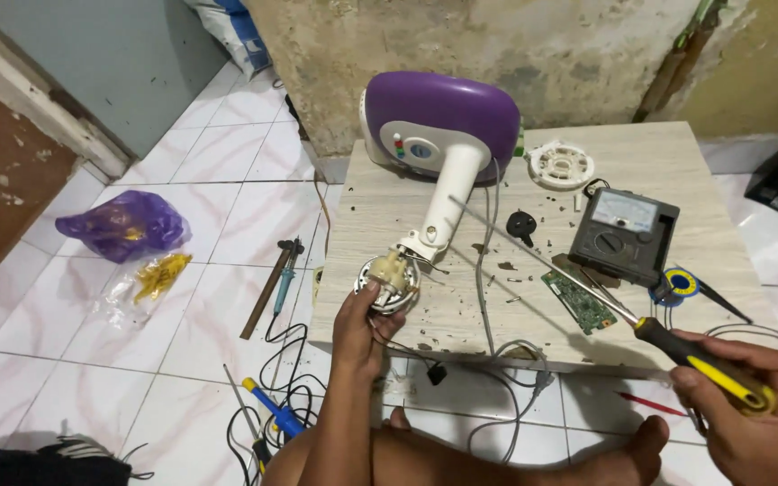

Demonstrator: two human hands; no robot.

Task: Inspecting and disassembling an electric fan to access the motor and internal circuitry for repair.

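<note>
Left hand [364,326] clamped on fan motor [389,281] at counter [677,153] edge; right hand [754,414] gripping screwdriver [605,301] right of motor. Likely heavy, rigid; best held by casing.

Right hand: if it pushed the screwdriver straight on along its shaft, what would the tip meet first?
Probably the fan's white neck, near which the screwdriver tip already lies; depth is unclear.

Beyond my work, a dark analog meter [624,233] sits on the wooden surface [668,162]. Just left of the meter lies a black knob [520,225], behind it a white round plastic part [560,165], and in front of it a green circuit board [578,301]. Well left of the meter, on the tiled floor [218,171], lie a purple plastic bag [124,225] and a clear bag of yellow pieces [157,277].
</note>
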